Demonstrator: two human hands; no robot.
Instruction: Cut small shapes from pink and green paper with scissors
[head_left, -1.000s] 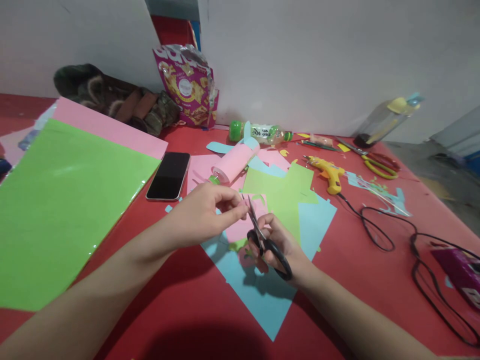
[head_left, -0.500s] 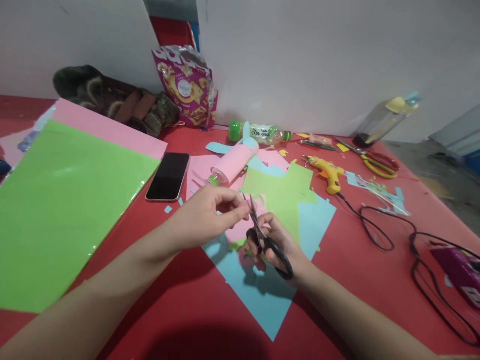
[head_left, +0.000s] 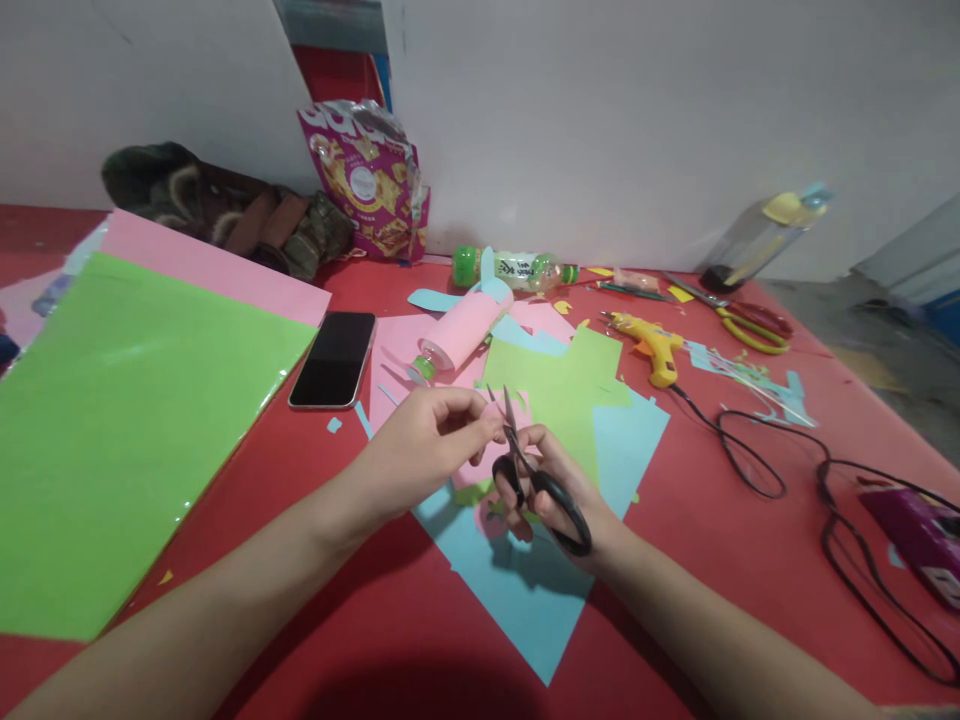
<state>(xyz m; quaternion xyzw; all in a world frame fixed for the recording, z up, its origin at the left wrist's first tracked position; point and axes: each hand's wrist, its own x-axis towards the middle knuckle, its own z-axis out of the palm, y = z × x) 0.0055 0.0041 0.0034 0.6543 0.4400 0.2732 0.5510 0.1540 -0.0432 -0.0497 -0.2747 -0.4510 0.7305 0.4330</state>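
Note:
My right hand [head_left: 559,490] grips black-handled scissors [head_left: 536,480], blades pointing up and away and slightly apart. My left hand [head_left: 427,450] pinches a small pink paper piece [head_left: 491,455] right at the blades, thumb and forefinger pressed together. Both hands hover above a light blue sheet [head_left: 525,590] lying on the red table [head_left: 375,640]. Green paper [head_left: 559,390] and more pink scraps lie just behind the hands.
A large green sheet [head_left: 112,420] over pink paper fills the left. A black phone [head_left: 334,358], a pink-wrapped bottle [head_left: 461,330], a yellow glue gun [head_left: 652,345] with black cable [head_left: 787,480], yellow-handled scissors [head_left: 750,325], a snack bag [head_left: 371,180] and a purple device [head_left: 919,530] lie around.
Both hands stay together at the pink piece; the left hand has shifted slightly and the scissor blades have opened a little. The view has dipped slightly.

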